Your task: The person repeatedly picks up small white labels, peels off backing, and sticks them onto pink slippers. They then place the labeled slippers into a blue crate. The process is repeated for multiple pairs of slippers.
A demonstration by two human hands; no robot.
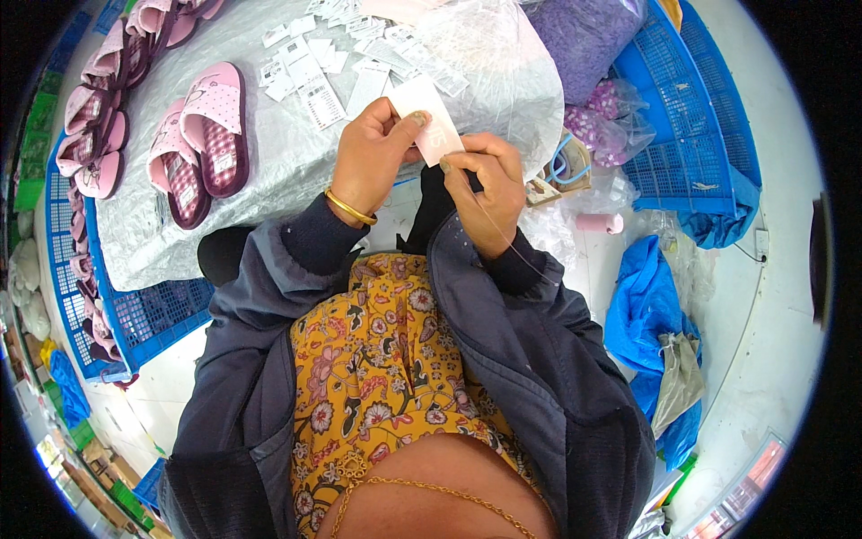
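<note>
A pale pink hang tag (426,115) is held up between my two hands over the near edge of the plastic-covered table (171,251). My left hand (370,153) pinches its left side between thumb and fingers. At the tag's lower right corner, the thumb and fingers of my right hand (492,193) are closed. From those fingers a thin thread (494,221) trails down past my right wrist. To the left on the table lies a pair of pink dotted slippers (212,121) with checked insoles. White printed labels (310,81) are scattered beyond my left hand.
More pink slippers (94,135) line the table's left side, by a blue crate (171,314). Right of the table are a purple-filled bag (588,40), another blue crate (673,108), a small box (567,166), a pink thread spool (599,223) and blue sacking (642,305).
</note>
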